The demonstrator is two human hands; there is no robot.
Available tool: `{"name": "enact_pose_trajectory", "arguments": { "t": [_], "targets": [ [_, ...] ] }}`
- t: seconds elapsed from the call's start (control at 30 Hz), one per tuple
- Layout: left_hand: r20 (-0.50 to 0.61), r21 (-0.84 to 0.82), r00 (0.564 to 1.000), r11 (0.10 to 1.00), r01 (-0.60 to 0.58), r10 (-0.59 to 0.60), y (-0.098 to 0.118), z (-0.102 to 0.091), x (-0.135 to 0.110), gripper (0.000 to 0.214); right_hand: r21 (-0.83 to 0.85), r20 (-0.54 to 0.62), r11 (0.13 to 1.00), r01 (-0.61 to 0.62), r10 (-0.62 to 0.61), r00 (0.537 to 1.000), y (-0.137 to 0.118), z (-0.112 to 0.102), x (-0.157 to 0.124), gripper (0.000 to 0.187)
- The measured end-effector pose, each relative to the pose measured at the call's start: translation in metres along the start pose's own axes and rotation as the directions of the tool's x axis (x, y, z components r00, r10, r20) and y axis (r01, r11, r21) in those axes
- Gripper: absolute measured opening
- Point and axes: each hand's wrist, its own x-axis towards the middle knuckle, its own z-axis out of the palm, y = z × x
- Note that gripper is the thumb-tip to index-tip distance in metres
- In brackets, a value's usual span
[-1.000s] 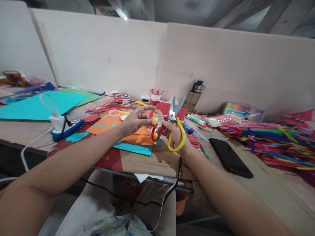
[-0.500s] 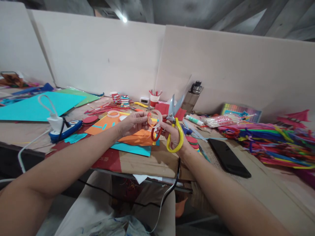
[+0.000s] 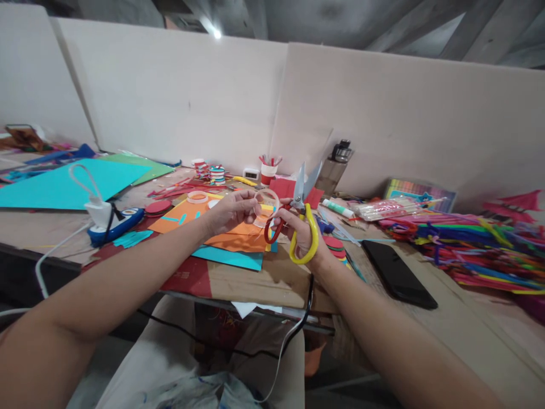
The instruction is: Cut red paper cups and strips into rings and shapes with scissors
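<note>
Left hand [image 3: 230,211] pinches clear tape ring [image 3: 267,205], held above orange paper [image 3: 238,234] on worktop [image 3: 272,278]. Right hand [image 3: 300,233] grips scissors [image 3: 300,218], fingers through yellow and red loops, blades parted, pointing up just beside ring.

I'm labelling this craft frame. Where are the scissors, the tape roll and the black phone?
scissors [image 3: 305,241], head view, on the yellow handle loop.
tape roll [image 3: 268,196], head view, on its clear rim.
black phone [image 3: 398,274], head view, on its dark face.

Scissors [image 3: 298,224] have one red and one yellow handle; paper [image 3: 238,236] beneath is orange.
</note>
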Motion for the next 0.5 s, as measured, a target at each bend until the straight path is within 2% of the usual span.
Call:
{"name": "enact_pose_trajectory", "arguments": {
  "t": [0.07, 0.17, 0.27, 0.33, 0.4, 0.47, 0.5],
  "targets": [
    [-0.071, -0.008, 0.996, 0.998, -0.056, 0.055, 0.005, -0.006, 0.003, 0.039, -0.005, -0.030, 1.000, 0.021, -0.021, 0.999, -0.001, 0.001, 0.000, 0.042],
    [-0.193, 0.030, 0.963, 0.983, -0.184, 0.186, 0.013, -0.021, 0.008, 0.038, -0.076, -0.047, 0.995, 0.062, -0.066, 0.997, -0.001, 0.000, 0.001, 0.040],
    [-0.204, 0.299, 0.924, 0.920, -0.255, 0.323, 0.015, -0.035, 0.011, 0.031, -0.193, -0.030, 0.979, 0.073, -0.080, 0.996, 0.000, -0.002, 0.001, 0.039],
    [-0.103, 0.553, 0.905, 0.780, -0.292, 0.412, 0.011, -0.040, 0.012, 0.024, -0.233, -0.029, 0.970, 0.065, -0.073, 0.997, 0.002, -0.003, 0.001, 0.038],
    [0.074, 0.768, 0.887, 0.541, -0.342, 0.456, 0.004, -0.039, 0.010, 0.018, -0.243, -0.034, 0.967, 0.072, -0.083, 0.996, 0.002, -0.003, 0.001, 0.037],
    [0.262, 0.858, 0.851, 0.294, -0.421, 0.455, -0.003, -0.032, 0.008, 0.015, -0.266, -0.037, 0.959, 0.099, -0.113, 0.993, 0.002, -0.004, 0.001, 0.035],
    [0.355, 0.855, 0.828, 0.209, -0.476, 0.434, -0.006, -0.028, 0.006, 0.015, -0.289, -0.045, 0.951, 0.107, -0.126, 0.991, 0.002, -0.004, 0.001, 0.036]
  ]
}}
